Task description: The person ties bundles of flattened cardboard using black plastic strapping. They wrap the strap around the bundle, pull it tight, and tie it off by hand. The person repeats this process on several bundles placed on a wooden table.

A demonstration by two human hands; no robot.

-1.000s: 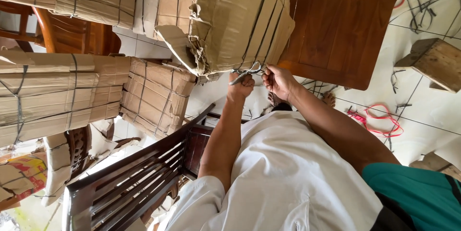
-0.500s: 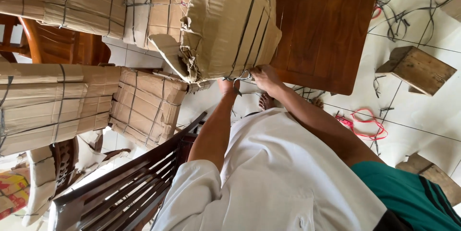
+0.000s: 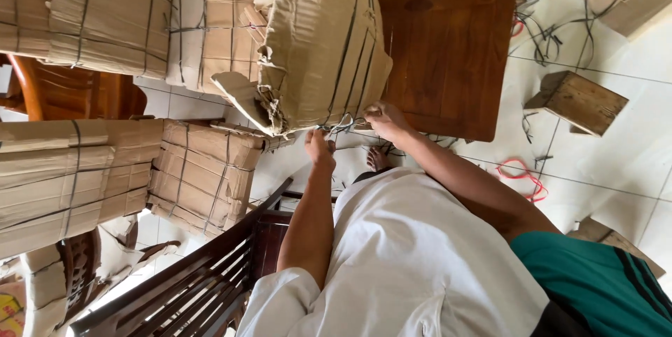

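A large bundle wrapped in torn brown cardboard [image 3: 322, 43] and bound with grey plastic straps [image 3: 341, 125] lies on the white tiled floor. Both my hands are at its near corner, where loose strap ends tangle. My left hand [image 3: 320, 148] is closed just below the tangle and pinches a strap end. My right hand [image 3: 385, 120] grips the bundle's edge and the straps there. My white shirt [image 3: 413, 267] and teal shorts [image 3: 595, 281] fill the bottom of the view, and a bare foot [image 3: 378, 160] shows between my arms.
A dark wooden panel [image 3: 451, 57] lies beside the bundle. More strapped cardboard bundles [image 3: 203, 169] are stacked at left. A slatted dark wood chair frame [image 3: 196, 281] stands at lower left. A small wooden block [image 3: 577, 102], cut straps and a red cord [image 3: 521, 176] lie on the floor [image 3: 630, 162] at right.
The view has shifted slightly. My hands stay at the bundle's corner, and my left hand has come a little lower, away from the cardboard.
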